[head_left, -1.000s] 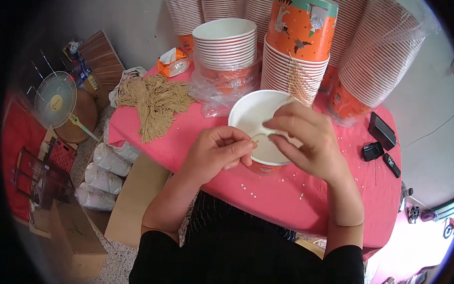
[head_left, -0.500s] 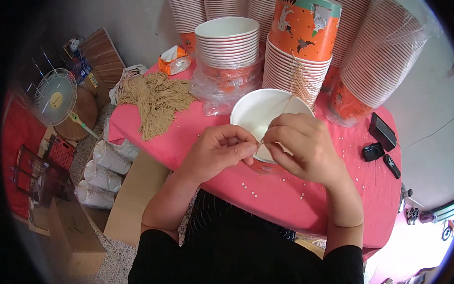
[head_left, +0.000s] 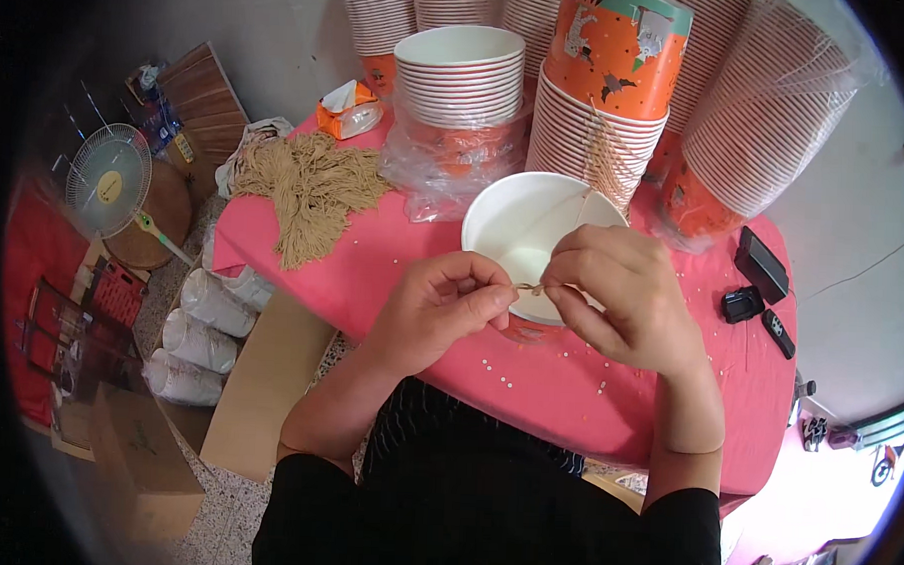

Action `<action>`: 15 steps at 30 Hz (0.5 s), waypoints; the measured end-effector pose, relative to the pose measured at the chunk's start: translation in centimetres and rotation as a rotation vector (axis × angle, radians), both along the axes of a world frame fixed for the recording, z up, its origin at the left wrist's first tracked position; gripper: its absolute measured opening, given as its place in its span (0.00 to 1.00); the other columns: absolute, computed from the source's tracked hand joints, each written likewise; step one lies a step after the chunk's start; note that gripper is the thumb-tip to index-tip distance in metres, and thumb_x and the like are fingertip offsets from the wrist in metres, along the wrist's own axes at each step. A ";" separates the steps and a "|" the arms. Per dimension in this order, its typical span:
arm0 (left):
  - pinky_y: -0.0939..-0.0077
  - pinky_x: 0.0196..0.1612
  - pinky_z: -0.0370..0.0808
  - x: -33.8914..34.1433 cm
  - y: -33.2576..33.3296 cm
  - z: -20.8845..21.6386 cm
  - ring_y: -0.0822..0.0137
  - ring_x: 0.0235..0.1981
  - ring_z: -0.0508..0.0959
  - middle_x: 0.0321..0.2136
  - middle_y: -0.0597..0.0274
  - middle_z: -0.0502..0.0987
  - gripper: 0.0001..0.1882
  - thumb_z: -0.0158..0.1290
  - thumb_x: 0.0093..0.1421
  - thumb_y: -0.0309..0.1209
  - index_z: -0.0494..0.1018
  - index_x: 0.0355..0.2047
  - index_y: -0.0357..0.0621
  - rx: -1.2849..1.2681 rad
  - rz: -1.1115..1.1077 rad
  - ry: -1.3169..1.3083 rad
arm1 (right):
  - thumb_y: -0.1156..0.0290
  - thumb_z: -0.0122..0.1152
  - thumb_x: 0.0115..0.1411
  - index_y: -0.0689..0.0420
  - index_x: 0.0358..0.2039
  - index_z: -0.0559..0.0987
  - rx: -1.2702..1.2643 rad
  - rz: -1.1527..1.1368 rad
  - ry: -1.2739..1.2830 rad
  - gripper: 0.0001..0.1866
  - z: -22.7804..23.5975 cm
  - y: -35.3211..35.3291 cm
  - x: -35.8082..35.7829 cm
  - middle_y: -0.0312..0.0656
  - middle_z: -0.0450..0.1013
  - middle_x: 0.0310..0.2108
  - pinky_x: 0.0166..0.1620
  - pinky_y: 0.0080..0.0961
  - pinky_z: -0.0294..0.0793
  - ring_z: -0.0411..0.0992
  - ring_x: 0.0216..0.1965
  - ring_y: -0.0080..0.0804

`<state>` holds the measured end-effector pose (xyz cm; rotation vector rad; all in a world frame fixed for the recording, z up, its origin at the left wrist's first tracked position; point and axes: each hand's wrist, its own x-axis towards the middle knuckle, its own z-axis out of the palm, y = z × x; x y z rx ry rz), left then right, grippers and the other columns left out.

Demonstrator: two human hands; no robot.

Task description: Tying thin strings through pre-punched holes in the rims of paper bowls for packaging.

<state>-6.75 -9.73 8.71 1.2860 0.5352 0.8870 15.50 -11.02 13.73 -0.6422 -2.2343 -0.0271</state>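
One short length of thin tan cord (head_left: 527, 287) ran between the left hand (head_left: 436, 304) and the right hand (head_left: 619, 293), near the front rim of a round, white-lined paper bucket (head_left: 496, 216), each grip narrow, thumb and fingertips pinching the cord. Both forearms (head_left: 692, 410) angled inward from bent elbows, the left fingers curled, the right hand arched with raised knuckles. Beyond, the pink-clothed desk (head_left: 587, 417) bore a stringy heap of tan cords (head_left: 311, 183) and nested bucket stacks (head_left: 459, 95), some in crinkled clear plastic (head_left: 426, 177).
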 end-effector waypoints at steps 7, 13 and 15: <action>0.88 0.32 0.69 0.6 -0.7 -0.3 0.84 0.29 0.72 0.29 0.69 0.76 0.07 0.53 0.64 0.23 0.75 0.41 0.34 0.189 0.121 0.059 | 0.72 0.62 0.52 0.56 0.28 0.74 0.051 -0.030 -0.043 0.06 -0.4 0.2 -0.4 0.39 0.69 0.26 0.27 0.33 0.67 0.70 0.25 0.38; 0.88 0.30 0.67 0.8 -0.8 -0.7 0.85 0.27 0.70 0.28 0.72 0.75 0.07 0.54 0.63 0.22 0.75 0.41 0.34 0.211 0.171 0.052 | 0.72 0.62 0.51 0.56 0.28 0.75 0.050 -0.045 -0.050 0.06 -0.5 0.3 -0.4 0.39 0.69 0.26 0.27 0.33 0.68 0.70 0.25 0.38; 0.88 0.28 0.65 1.0 -0.8 -0.9 0.86 0.26 0.68 0.26 0.74 0.74 0.07 0.55 0.62 0.22 0.75 0.40 0.34 0.197 0.185 0.054 | 0.72 0.63 0.51 0.56 0.28 0.75 0.054 -0.042 -0.052 0.06 -0.5 0.3 -0.5 0.39 0.69 0.26 0.27 0.33 0.68 0.70 0.25 0.38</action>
